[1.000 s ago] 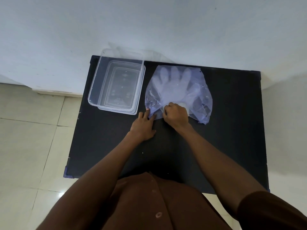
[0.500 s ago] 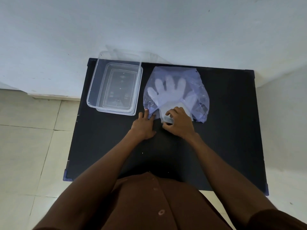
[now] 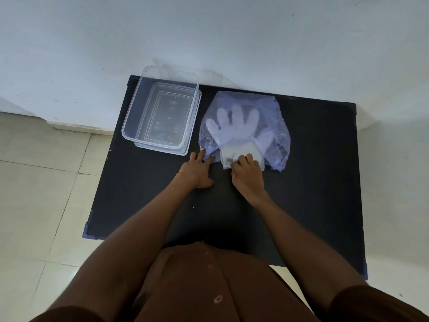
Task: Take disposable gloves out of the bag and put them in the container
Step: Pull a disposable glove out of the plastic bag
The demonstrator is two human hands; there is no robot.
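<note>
A thin bluish plastic bag (image 3: 276, 117) lies flat on the black table (image 3: 313, 182). Inside it is a stack of clear disposable gloves (image 3: 234, 124), fingers pointing to the wall, cuff end sticking out of the bag's near opening. My right hand (image 3: 247, 175) pinches that cuff end. My left hand (image 3: 197, 170) presses its fingertips on the bag's near left corner, pinning it to the table. A clear rectangular container (image 3: 130, 122) stands empty to the left of the bag.
The table's far edge is against a white wall (image 3: 232, 38). Tiled floor (image 3: 41, 194) lies to the left of the table. The container sits at the table's far left corner.
My right hand has drawn the glove cuffs toward me, partly out of the bag's opening. The left hand has stayed on the bag's corner.
</note>
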